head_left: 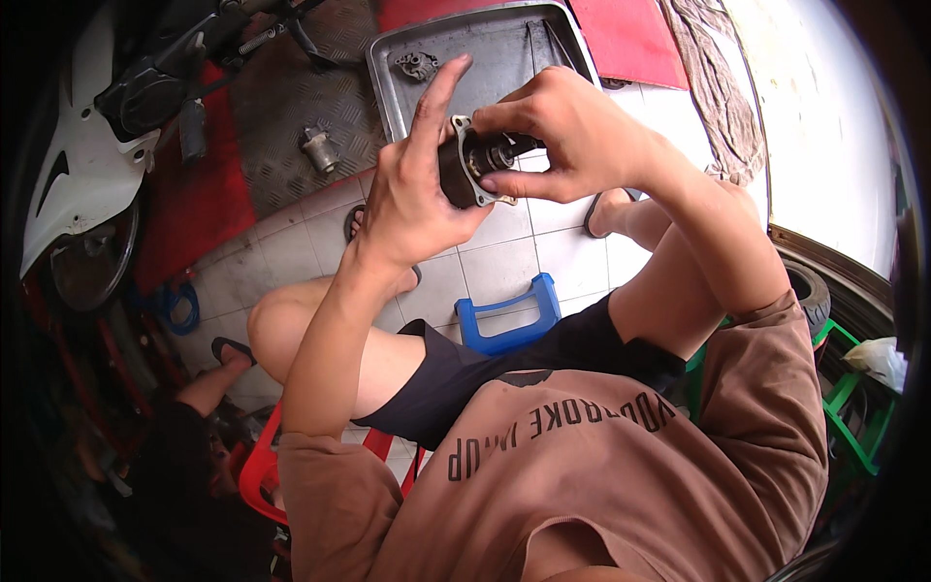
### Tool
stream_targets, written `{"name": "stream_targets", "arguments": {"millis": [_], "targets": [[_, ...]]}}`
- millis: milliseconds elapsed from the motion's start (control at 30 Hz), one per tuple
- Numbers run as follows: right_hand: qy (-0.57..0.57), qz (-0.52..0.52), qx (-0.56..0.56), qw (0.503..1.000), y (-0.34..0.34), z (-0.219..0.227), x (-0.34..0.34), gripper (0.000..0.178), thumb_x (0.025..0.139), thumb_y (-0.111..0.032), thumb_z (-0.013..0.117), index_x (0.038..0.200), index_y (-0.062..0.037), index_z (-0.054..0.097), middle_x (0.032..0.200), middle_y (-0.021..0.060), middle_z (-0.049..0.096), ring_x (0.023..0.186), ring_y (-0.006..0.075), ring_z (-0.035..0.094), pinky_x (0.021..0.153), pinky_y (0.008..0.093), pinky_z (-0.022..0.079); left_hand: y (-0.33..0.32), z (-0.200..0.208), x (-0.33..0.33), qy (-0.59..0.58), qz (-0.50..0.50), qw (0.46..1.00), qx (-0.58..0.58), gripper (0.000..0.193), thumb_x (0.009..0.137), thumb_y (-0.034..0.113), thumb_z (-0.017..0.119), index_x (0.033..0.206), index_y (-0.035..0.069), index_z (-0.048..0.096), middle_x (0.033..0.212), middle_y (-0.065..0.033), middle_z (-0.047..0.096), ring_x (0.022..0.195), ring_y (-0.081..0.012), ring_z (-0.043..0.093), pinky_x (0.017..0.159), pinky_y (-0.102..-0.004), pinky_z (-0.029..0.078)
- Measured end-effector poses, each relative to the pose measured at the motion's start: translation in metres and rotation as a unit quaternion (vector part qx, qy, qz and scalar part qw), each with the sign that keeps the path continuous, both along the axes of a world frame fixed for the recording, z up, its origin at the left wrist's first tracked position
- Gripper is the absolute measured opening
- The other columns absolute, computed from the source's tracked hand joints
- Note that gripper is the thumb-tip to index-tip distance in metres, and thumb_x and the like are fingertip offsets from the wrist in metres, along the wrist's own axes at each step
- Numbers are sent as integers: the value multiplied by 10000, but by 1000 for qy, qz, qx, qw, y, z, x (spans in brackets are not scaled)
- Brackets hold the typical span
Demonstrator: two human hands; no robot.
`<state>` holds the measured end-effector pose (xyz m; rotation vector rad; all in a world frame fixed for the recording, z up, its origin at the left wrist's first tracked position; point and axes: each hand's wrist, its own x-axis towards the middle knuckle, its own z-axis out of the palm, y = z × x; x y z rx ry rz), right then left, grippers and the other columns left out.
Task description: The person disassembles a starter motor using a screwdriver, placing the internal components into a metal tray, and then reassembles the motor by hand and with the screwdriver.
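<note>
Above the near edge of a metal tray [380, 97], I hold a dark round metal housing [454, 175] with a pale, four-cornered flange. My left hand [407, 204] is wrapped round its left side, the index finger stretched upward. From the right, my right hand [592, 131] reaches over the flanged face. Its thumb and fingers close about a dark, ringed cylindrical piece [490, 158] at the housing's centre. I cannot tell how deep that piece sits in the housing. A small, irregular grey metal part [417, 66] lies in the tray.
A silvery cylindrical part [318, 150] lies on the ridged mat [276, 107]. Left stands a motorcycle [107, 126]; another person's leg [208, 383] shows below it. A blue plastic frame [509, 335] is between my legs. Right are a tyre [810, 291] and a green stool [858, 422].
</note>
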<state>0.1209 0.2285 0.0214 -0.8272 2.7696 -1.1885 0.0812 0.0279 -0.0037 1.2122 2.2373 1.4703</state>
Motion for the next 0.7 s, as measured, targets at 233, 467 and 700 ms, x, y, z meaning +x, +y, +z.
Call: {"name": "stream_targets", "arguments": {"millis": [233,467,700], "targets": [[59,27,96,993,6,-1,12,305,754,-310,712,911,-50,687,626,122,612,627,338,612,591,408,477,7,1,2,-22,-53,998,-19,1101,585,-17,748,1512,155,178,738,-186,612,737,-399,650,638,-438,502],[21,77,54,995,9,-7,27,256,753,-279,712,784,-41,627,624,106,593,624,339,599,587,419,459,7,3,15,-128,-105,985,-49,1189,564,-51,718,1533,163,64,783,-208,628,700,-419,618,687,-399,507],[5,92,-4,996,14,-7,38,251,757,-237,718,761,-19,594,610,128,566,607,362,577,560,428,445,3,6,19,-181,-135,972,-63,1170,565,-56,708,1530,126,72,788,-201,636,712,-401,636,688,-339,502]]}}
